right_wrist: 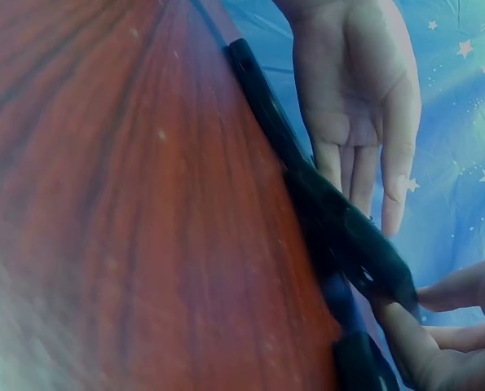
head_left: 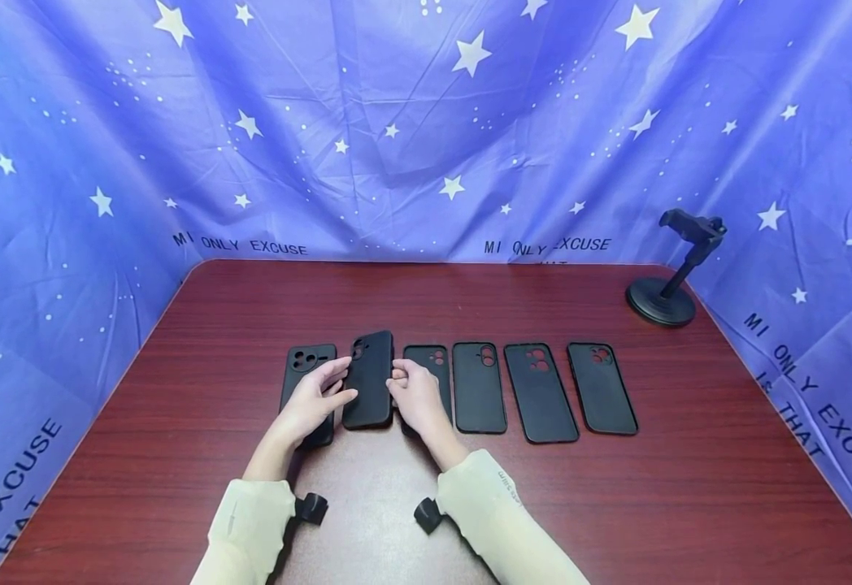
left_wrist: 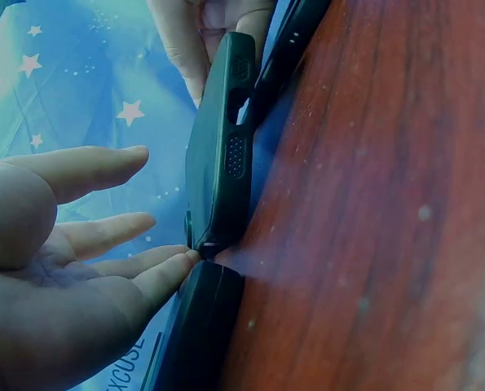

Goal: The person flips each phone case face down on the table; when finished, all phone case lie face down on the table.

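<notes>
A black phone case [head_left: 370, 386], back side up with its camera cutout at the top left, is tilted with its right edge raised off the table. My right hand [head_left: 420, 396] pinches that right edge; the right wrist view shows its thumb [right_wrist: 462, 285] above the case [right_wrist: 356, 232] and a finger underneath. On the other side, my left hand [head_left: 310, 405] has its fingers extended, with fingertips at the case's left edge. In the left wrist view, that hand's fingers [left_wrist: 136, 265] touch near the case's [left_wrist: 218, 155] low edge without curling round it.
Partly under my left hand lies another black phone case [head_left: 312, 357]. Behind my right hand is one more case [head_left: 426, 354], and several others [head_left: 480, 390] continue the row rightward on the red-brown table [head_left: 616, 504]. A black phone stand [head_left: 678, 276] occupies the back right corner.
</notes>
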`<state>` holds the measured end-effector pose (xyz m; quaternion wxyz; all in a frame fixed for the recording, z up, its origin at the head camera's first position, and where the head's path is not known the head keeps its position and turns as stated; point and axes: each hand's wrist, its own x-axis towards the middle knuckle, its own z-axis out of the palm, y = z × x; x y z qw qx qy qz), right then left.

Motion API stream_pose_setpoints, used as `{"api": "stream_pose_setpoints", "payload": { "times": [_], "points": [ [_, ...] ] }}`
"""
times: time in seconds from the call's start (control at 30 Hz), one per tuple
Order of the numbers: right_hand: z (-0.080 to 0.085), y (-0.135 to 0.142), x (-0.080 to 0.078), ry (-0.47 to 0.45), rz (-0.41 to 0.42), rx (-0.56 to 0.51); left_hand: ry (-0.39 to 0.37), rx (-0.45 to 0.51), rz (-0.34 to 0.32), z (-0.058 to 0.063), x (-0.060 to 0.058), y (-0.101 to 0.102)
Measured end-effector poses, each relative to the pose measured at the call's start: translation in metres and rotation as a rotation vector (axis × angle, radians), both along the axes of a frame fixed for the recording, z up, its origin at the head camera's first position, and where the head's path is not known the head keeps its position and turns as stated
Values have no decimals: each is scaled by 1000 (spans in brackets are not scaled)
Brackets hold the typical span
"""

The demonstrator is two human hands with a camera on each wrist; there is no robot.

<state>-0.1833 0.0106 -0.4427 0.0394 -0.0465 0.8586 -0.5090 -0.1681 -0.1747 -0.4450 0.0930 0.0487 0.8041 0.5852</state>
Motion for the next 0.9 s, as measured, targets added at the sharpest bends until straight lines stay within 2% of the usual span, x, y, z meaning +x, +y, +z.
{"api": "stream_pose_setpoints", "payload": {
  "times": [0.13,0.27,0.5,0.9],
  "points": [
    [3,3,-1,-21,46,100,2,-14,4,0,0,0],
    [6,3,0,-26,69,138,7,-27,-4,0,0,1],
    [9,4,0,55,52,180,23,-79,-34,-1,0,3],
    [7,1,5,157,44,270,48,-252,-50,6,6,8]
  ]
}}
